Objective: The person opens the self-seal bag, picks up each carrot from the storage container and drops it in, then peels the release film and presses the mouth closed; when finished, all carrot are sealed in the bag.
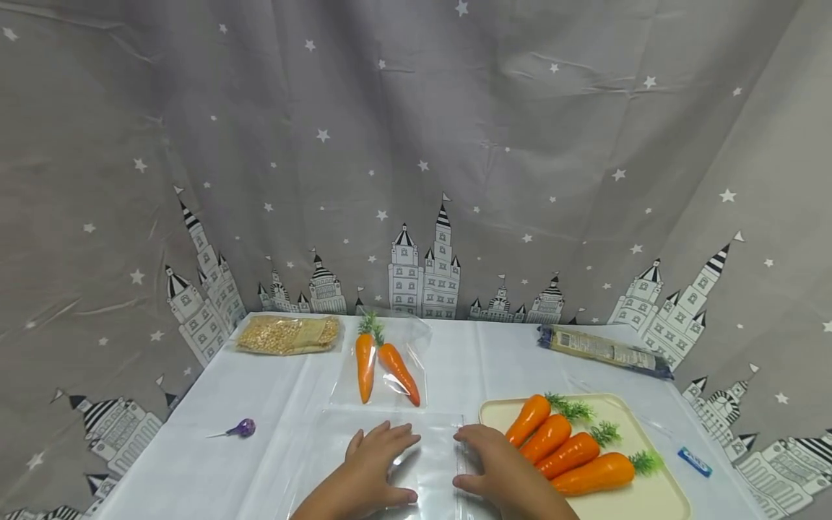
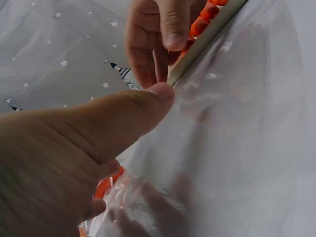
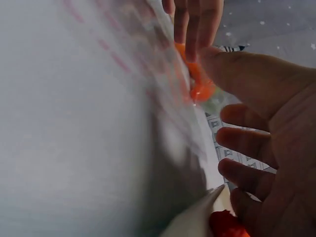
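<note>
A flat clear plastic bag lies on the white tablecloth at the front middle. My left hand hovers over its left part, fingers spread and thumb apart, holding nothing. Over the bag's right edge is my right hand, its fingers loosely bent around an unfilled gap and pointing toward the left hand. Both wrist views show each hand with bare fingertips above the shiny film. Just behind, another clear bag contains two orange carrots with green tops.
Beside my right hand, a cream tray bears several carrots. Farther back are a bag of yellow kernels on the left and a long packet on the right. A purple lollipop and a small blue packet lie at the sides.
</note>
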The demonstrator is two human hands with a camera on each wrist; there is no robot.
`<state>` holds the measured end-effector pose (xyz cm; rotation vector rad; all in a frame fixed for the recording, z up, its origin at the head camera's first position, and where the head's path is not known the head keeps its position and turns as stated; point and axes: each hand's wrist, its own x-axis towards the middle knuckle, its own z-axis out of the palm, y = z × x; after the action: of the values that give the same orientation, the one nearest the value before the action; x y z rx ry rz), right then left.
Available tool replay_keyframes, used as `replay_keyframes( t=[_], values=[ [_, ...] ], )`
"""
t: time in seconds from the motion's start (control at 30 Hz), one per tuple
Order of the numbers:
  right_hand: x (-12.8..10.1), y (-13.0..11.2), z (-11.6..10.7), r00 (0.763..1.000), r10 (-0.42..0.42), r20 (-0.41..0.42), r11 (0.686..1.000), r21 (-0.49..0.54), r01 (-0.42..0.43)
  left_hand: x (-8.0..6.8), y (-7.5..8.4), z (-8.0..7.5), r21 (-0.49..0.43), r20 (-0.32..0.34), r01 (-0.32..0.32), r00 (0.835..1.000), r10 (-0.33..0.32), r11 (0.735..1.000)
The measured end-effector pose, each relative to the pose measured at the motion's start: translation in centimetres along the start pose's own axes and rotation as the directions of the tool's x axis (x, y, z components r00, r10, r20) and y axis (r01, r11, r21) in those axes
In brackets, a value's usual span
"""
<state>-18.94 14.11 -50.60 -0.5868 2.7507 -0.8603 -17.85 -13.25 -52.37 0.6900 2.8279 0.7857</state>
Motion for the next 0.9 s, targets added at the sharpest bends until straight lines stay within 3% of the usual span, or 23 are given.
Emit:
replay_keyframes(
  t=[0.3,0.53,0.73,0.9],
  values=[
    [0.3,-0.1,1.2,0.997,0.009,0.078,0.976,-0.217,0.009,0.1,0.3,1.9,0.079,-0.035,0.017,0.999,-0.015,0.997],
    [0.5,0.0,1.1,0.997,0.029,0.076,0.969,-0.247,-0.009,0.2,0.3,2.2,0.153,-0.038,0.027,0.999,-0.021,0.988],
    [0.6,0.0,0.9,0.994,0.060,0.091,0.973,-0.228,-0.038,0.2,-0.1,2.1,0.137,-0.020,0.036,0.999,-0.034,0.990],
    [0.7,0.1,1.1,0.992,0.082,0.092,0.973,-0.222,-0.060,-0.2,-0.5,2.2,0.125,-0.065,0.004,0.998,0.005,0.992]
  ],
)
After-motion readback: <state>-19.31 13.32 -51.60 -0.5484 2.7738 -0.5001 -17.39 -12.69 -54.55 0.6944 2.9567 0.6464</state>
